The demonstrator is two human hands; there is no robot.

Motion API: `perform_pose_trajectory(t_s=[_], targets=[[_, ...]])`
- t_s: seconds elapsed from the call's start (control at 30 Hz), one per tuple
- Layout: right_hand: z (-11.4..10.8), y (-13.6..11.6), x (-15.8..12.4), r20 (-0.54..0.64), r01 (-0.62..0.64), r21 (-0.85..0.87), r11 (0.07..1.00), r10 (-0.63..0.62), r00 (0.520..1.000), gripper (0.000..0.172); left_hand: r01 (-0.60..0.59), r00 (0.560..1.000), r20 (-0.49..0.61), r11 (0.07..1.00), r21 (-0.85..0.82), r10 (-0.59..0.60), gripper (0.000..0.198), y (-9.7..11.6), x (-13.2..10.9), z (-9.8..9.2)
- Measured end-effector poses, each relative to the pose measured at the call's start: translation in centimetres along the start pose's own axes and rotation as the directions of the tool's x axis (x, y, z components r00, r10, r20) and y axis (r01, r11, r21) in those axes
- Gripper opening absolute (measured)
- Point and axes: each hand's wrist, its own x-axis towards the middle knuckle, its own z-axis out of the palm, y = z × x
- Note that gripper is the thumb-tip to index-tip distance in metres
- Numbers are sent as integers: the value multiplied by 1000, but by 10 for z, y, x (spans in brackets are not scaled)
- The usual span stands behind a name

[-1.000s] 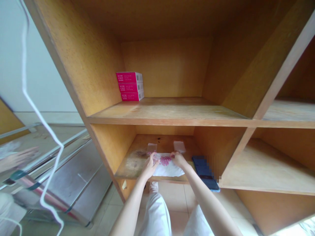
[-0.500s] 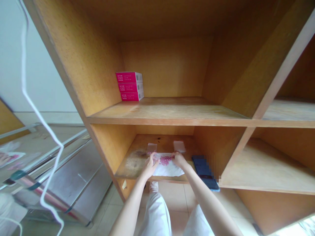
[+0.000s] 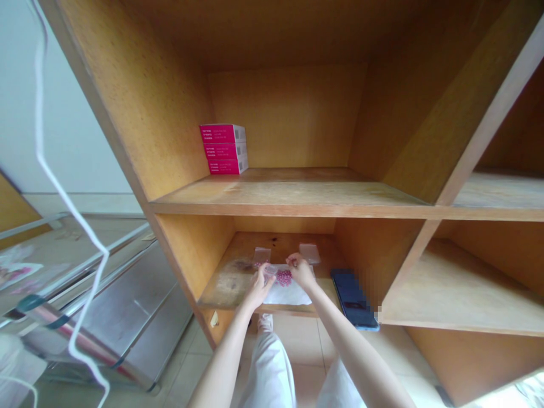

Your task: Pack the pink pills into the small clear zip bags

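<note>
On the lower shelf, a small pile of pink beads [image 3: 284, 277] lies on a white sheet [image 3: 289, 296]. My left hand [image 3: 257, 289] is at the sheet's left side, thumb and fingers closed on a small clear plastic bag [image 3: 269, 272]. Over the sheet's back right part is my right hand [image 3: 301, 272], its fingertips pinched together just beyond the pile. Whatever is between those fingertips is too small to make out. Behind the hands lie two more clear bags: the left bag [image 3: 262, 254] has some pink beads near its front end, and the right bag [image 3: 309, 253] lies flat.
A dark blue folding case [image 3: 352, 297] rests right of the sheet, overhanging the shelf's front edge. Three pink boxes [image 3: 225, 149] are stacked on the upper shelf [image 3: 293, 190]. To the left stand a metal trolley [image 3: 140, 306] and a hanging white cable [image 3: 70, 207].
My right hand has moved left and slightly back from the sheet's right edge, its fingers now pinched closer to the beads. The left hand stays almost still.
</note>
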Motion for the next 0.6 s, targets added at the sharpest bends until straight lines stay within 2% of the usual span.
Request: perform_pose_trajectory(t_s=[0.13, 0.23, 0.3, 0.4, 0.6], targets=[[9, -23, -5, 125, 164, 57, 985, -170, 978, 13, -14, 1000, -4, 1000, -9, 14, 45, -3, 2, 2], [10, -34, -8, 236, 281, 63, 958, -288, 928, 31, -15, 1000, -12, 1000, -25, 15, 45, -6, 3, 3], [9, -37, -9, 245, 301, 70, 951, -308, 919, 38, -14, 1000, -16, 999, -30, 13, 45, -6, 3, 4], [5, -38, -12, 241, 310, 62, 949, -315, 918, 38, -22, 1000, -19, 999, -34, 21, 45, -5, 2, 4], [2, -40, -17, 261, 289, 56, 956, -293, 920, 18, -38, 998, -41, 999, -39, 36, 46, -1, 2, 1]])
